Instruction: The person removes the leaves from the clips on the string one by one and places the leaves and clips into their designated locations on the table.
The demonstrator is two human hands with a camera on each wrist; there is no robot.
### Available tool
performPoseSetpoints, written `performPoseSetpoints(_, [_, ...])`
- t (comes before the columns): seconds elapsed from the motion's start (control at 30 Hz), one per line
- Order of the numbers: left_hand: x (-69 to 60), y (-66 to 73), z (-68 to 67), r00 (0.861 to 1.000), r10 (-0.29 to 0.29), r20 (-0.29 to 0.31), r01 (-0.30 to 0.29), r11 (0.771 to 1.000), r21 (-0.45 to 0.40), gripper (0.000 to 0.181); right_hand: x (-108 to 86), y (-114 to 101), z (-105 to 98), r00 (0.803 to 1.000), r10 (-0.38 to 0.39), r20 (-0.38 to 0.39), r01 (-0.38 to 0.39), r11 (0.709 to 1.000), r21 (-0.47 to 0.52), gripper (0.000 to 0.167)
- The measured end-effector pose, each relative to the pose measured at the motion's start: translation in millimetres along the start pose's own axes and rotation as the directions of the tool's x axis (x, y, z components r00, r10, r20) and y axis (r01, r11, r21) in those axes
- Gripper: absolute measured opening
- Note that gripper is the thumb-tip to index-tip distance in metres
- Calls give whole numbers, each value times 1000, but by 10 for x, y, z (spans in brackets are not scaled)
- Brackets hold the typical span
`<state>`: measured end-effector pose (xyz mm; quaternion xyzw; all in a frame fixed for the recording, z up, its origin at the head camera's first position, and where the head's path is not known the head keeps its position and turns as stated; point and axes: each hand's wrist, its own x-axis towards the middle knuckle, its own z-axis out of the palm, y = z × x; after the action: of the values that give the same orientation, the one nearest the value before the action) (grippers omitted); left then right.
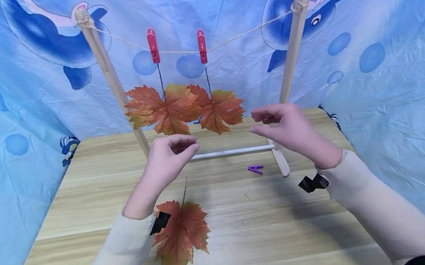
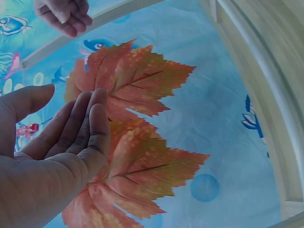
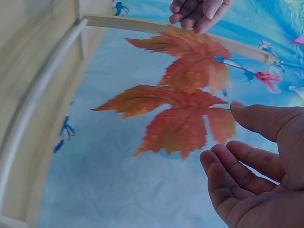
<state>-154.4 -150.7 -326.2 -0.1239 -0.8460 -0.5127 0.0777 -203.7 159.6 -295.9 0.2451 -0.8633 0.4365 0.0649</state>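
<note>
Two orange-red maple leaves hang by their stems from a string (image 1: 242, 36). A red clothespin (image 1: 153, 47) holds the left leaf (image 1: 165, 107), and a second red clothespin (image 1: 202, 47) holds the right leaf (image 1: 217, 109). My left hand (image 1: 169, 157) is in the air just below the left leaf, fingers loosely bent, holding nothing. To the right of the right leaf hovers my right hand (image 1: 287, 127), its thumb apart from the fingers, also holding nothing. A third maple leaf (image 1: 183, 237) lies on the table by my left wrist, partly hidden by it. A purple clothespin (image 1: 256, 169) lies below the right hand.
A wooden post (image 1: 110, 74) on the left and another post (image 1: 292, 52) on the right carry the string. A white rod (image 1: 234, 151) joins them low down, with a wooden foot (image 1: 281, 163) at right. Blue printed cloth (image 1: 391, 97) surrounds the wooden table (image 1: 250, 243).
</note>
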Motion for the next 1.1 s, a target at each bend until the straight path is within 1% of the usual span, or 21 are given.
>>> performPoseSetpoints(0.07, [33, 42, -1, 1000, 27, -15, -27, 1000, -8, 18, 31, -59, -32, 1000, -3, -14, 3, 1000, -2, 35])
performPoseSetpoints(0.2, [98, 136, 2, 997, 65, -46, -67, 997, -34, 18, 97, -159, -94, 999, -33, -33, 33, 999, -13, 34])
performPoseSetpoints(0.33, [159, 224, 14, 993, 88, -81, -93, 994, -61, 17, 163, -261, -145, 996, -79, -43, 78, 997, -23, 33])
performPoseSetpoints(0.53, [275, 328, 14, 986, 117, -123, -126, 990, -69, 20, 283, -445, -197, 987, -149, -62, 146, 988, -53, 32])
performPoseSetpoints(0.77, [409, 426, 5, 983, 124, -136, -131, 990, -47, 23, 413, -661, -220, 961, -265, -84, 255, 960, -113, 34])
performPoseSetpoints(0.83, [444, 448, -1, 982, 129, -141, -135, 990, -35, 24, 458, -713, -225, 955, -282, -93, 271, 956, -115, 34])
performPoseSetpoints(0.97, [512, 498, -17, 980, 128, -155, -136, 990, -40, 24, 552, -798, -245, 944, -312, -106, 297, 945, -135, 33])
performPoseSetpoints(1.1, [563, 542, -31, 981, 108, -159, -119, 991, -60, 26, 630, -877, -268, 936, -336, -103, 314, 931, -185, 33])
